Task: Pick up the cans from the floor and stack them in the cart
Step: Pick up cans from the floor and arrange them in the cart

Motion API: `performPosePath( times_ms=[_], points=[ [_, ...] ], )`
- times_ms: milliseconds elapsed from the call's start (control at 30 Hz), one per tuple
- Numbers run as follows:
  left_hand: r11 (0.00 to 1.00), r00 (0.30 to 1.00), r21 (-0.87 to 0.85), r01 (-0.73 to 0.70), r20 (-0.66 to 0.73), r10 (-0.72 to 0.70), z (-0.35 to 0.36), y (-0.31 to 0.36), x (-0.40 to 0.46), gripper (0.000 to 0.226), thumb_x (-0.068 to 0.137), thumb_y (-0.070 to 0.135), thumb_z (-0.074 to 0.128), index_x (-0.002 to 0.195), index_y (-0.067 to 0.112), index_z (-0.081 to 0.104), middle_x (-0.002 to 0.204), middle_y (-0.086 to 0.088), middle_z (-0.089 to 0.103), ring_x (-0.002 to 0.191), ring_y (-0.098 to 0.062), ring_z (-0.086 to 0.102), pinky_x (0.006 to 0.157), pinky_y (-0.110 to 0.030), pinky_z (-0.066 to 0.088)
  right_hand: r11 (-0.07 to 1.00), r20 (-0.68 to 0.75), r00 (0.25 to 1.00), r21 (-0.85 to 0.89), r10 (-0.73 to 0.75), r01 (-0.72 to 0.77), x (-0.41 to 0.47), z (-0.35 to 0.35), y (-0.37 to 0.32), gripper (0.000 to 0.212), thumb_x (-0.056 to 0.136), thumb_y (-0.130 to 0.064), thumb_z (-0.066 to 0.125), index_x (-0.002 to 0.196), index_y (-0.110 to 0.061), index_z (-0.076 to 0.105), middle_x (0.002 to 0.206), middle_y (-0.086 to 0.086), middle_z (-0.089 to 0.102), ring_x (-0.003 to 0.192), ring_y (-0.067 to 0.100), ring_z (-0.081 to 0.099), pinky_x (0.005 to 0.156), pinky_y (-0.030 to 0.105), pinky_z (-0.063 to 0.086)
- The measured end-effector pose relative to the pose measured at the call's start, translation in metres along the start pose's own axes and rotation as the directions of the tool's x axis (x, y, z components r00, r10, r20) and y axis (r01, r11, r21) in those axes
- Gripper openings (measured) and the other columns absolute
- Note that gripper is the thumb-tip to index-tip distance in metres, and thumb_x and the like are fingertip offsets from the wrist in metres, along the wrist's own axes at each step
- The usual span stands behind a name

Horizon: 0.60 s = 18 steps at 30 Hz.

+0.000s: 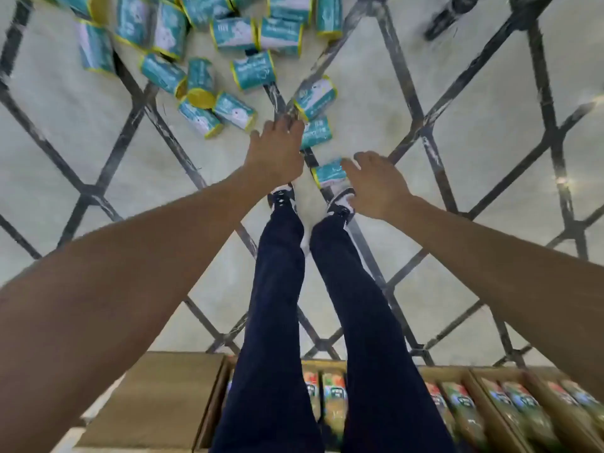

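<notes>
Several teal cans with yellow rims lie scattered on the pale tiled floor at the top of the head view. I am bent over with both arms reaching down toward them. My left hand hovers just left of two cans, fingers pointing down, with nothing in it. My right hand has its fingers spread, and the fingertips are at the right edge of a single can lying in front of my shoes. I cannot tell whether they touch it. No cart is recognisable.
My legs in dark trousers and black-and-white shoes stand just below the nearest can. Cardboard trays of colourful cartons and a closed box line the bottom edge. A dark blurred object sits at the top right.
</notes>
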<state>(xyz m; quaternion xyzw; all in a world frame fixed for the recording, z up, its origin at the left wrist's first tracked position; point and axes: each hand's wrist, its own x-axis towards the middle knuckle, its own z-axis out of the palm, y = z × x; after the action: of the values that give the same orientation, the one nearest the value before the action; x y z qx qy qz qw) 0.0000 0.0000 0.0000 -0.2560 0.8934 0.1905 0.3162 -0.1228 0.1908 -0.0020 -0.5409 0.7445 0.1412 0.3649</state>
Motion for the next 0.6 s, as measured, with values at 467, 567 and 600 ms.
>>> performPosePath(
  times_ms=[467,567,600],
  points=[
    [0.992,0.996,0.126,0.0,0.086,-0.011,0.241,-0.013,0.238,0.085,0.09,0.042,0.067,0.154,0.012,0.02,0.155,-0.02,0.027,0.141,-0.043,0.03,0.112,-0.057,0.031,0.987,0.206,0.978,-0.146,-0.036,0.067,0.22,0.24,0.05,0.102,0.081,-0.032,0.073,0.159,-0.014,0.01,0.158,0.021,0.024,0.148,0.044,0.019,0.123,0.056,0.014],
    [0.991,0.999,0.124,0.044,0.0,-0.044,0.262,-0.016,0.255,0.097,0.088,0.043,0.071,0.156,0.007,0.013,0.156,-0.026,0.022,0.142,-0.047,0.028,0.114,-0.054,0.03,0.979,0.174,0.982,-0.172,-0.081,0.111,0.232,0.266,0.051,0.096,0.081,-0.027,0.071,0.158,-0.01,0.017,0.153,0.026,0.029,0.143,0.048,0.026,0.121,0.059,0.015],
    [0.991,0.997,0.118,0.07,-0.03,-0.067,0.266,-0.016,0.262,0.1,0.087,0.045,0.071,0.157,0.006,0.011,0.156,-0.027,0.022,0.141,-0.047,0.029,0.114,-0.054,0.031,0.974,0.153,0.984,-0.193,-0.087,0.116,0.237,0.27,0.051,0.095,0.081,-0.026,0.07,0.158,-0.01,0.018,0.152,0.027,0.03,0.142,0.049,0.027,0.121,0.06,0.014]
  ],
)
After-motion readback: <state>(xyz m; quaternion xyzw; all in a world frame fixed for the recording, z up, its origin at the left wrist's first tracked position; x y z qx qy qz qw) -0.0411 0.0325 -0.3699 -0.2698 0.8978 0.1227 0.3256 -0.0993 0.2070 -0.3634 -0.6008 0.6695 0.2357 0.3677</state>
